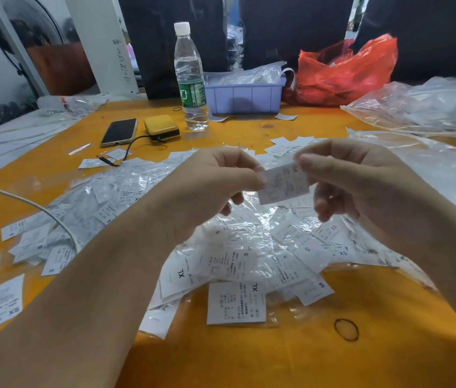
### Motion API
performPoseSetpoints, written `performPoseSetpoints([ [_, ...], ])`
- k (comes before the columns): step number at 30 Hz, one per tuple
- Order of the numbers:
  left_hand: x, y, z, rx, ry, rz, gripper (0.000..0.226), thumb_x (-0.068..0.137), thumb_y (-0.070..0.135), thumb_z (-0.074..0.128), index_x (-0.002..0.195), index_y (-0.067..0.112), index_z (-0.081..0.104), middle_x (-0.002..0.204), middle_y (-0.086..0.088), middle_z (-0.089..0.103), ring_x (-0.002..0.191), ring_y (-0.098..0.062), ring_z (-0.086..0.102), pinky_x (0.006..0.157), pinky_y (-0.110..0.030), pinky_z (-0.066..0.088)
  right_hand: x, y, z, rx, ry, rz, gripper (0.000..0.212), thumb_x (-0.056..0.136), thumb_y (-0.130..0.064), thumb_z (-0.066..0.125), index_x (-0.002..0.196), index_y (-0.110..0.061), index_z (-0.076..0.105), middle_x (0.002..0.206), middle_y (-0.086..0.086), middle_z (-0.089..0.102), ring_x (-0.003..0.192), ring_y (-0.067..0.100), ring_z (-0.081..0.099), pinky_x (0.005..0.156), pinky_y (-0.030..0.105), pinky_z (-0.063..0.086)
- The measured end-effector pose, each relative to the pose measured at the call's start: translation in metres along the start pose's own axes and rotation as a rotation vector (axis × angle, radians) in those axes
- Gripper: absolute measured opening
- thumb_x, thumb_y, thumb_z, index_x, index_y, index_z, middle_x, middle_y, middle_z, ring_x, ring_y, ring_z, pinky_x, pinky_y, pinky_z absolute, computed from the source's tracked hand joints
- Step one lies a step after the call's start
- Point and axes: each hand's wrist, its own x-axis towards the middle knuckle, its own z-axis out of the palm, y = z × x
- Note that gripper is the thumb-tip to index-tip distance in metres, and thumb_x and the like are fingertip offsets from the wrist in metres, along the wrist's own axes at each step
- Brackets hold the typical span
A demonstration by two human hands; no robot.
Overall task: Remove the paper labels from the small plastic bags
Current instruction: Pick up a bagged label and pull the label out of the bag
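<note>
Left hand (215, 180) and right hand (341, 177) both pinch one small clear plastic bag with white printed paper label (283, 186), raised over orange table (249, 359) pile.

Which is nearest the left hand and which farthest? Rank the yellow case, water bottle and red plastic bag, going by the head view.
From the left hand:
1. Yellow case, just beyond the hand, slightly to its left.
2. Water bottle, standing behind the case, straight ahead.
3. Red plastic bag, at the table's far edge, well off to the right.
</note>
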Motion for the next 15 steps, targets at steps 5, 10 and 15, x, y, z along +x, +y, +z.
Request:
performPoseSetpoints([
  [5, -0.001, 0.002, -0.003, 0.192, 0.063, -0.213, 0.021, 0.061, 0.023, 0.046, 0.070, 0.011, 0.061, 0.075, -0.011, 0.063, 0.066, -0.022, 0.053, 0.061, -0.031, 0.044, 0.003, 0.001, -0.010, -0.339, 0.193, -0.086, 0.021, 0.092, -0.034, 0.060, 0.093, -0.014, 0.066, 0.078, 0.007, 0.073, 0.058, 0.018, 0.061, 0.052, 0.031, 0.053],
  [10, 0.003, 0.000, -0.008, 0.436, 0.194, -0.364, 0.022, 0.084, 0.017, 0.044, 0.064, 0.012, 0.049, 0.043, 0.001, 0.049, 0.050, -0.019, 0.040, 0.052, -0.026, 0.033, 0.004, 0.009, -0.009, -0.497, 0.198, -0.058, 0.017, 0.089, -0.032, 0.063, 0.086, -0.016, 0.068, 0.072, 0.000, 0.072, 0.057, 0.012, 0.062, 0.059, 0.034, 0.054],
  [15, 0.002, -0.006, -0.005, 0.634, 0.284, -0.142, 0.029, 0.088, 0.039, 0.052, 0.068, 0.018, 0.050, 0.065, 0.002, 0.051, 0.056, -0.015, 0.044, 0.052, -0.026, 0.029, 0.004, 0.017, -0.009, -0.784, 0.211, -0.100, 0.005, 0.087, -0.020, 0.066, 0.089, -0.024, 0.068, 0.079, -0.007, 0.068, 0.072, 0.008, 0.062, 0.062, 0.025, 0.049],
])
